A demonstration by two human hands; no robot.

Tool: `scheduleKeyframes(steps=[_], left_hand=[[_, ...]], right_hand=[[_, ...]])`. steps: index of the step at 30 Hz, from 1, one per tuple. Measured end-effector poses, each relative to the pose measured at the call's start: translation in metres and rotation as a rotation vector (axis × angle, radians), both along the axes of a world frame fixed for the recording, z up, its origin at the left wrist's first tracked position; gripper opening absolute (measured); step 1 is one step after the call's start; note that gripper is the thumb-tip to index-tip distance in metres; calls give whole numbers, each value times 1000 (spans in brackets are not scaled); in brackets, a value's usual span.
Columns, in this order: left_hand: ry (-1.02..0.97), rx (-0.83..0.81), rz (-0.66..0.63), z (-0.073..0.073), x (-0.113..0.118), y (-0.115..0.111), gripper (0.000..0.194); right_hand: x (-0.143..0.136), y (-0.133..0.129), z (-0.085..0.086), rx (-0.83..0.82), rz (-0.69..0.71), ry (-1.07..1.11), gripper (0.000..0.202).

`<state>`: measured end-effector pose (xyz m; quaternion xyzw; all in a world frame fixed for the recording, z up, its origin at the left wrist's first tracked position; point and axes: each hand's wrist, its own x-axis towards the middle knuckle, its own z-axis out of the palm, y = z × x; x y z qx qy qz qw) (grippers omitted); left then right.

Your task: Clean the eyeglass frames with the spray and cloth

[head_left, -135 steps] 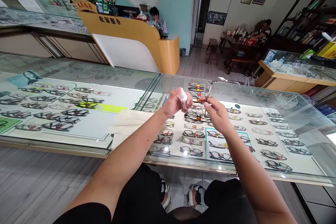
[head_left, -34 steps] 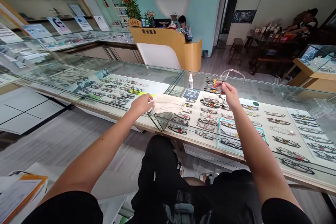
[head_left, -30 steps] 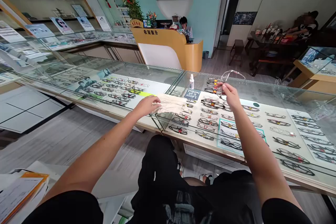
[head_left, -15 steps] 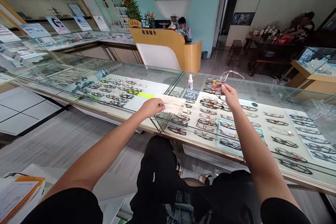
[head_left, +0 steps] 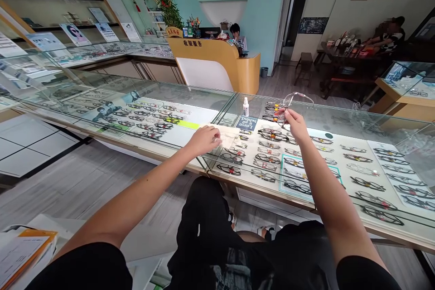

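Observation:
My right hand (head_left: 294, 123) is closed on a pair of clear-framed glasses (head_left: 298, 95), raised above the glass display counter. Over a pale cloth (head_left: 227, 135) on the counter top is my left hand (head_left: 205, 139), its fingers curled; whether they pinch the cloth is too small to tell. A white spray bottle (head_left: 245, 107) stands upright on the glass between my two hands, beyond the cloth. Below the glass, rows of glasses lie on white shelves, among them a dark pair (head_left: 273, 134) near my right hand.
A blue printed card (head_left: 247, 123) shows near the bottle. Across the aisle stands a yellow cashier desk (head_left: 210, 54) with a person (head_left: 235, 36) behind it. Another person (head_left: 390, 36) sits at a dark table at the right. Papers (head_left: 23, 253) lie at the lower left.
My left hand has moved a little to the right, over the cloth. My right hand, with the glasses, has shifted very slightly left.

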<state>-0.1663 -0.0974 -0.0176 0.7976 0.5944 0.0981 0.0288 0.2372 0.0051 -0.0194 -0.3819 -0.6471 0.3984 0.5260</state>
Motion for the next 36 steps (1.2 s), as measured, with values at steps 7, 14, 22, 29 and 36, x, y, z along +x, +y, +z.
scheduleKeyframes(steps=[7, 14, 22, 29, 36], left_hand=[[21, -2, -46, -14, 15, 1, 26], [-196, -9, 78, -3, 19, 5, 25], [-616, -310, 310, 7, 9, 27, 43], [-574, -447, 270, 22, 0, 28, 47], [-502, -338, 339, 35, -2, 32, 51]], right_hand=[[-2, -3, 3, 4, -5, -26, 51], [-2, -7, 8, -2, -17, -30, 51], [-2, -3, 6, -8, -10, 4, 53], [-3, -4, 7, -11, -8, 5, 56], [-3, -3, 6, -11, -7, 5, 57]])
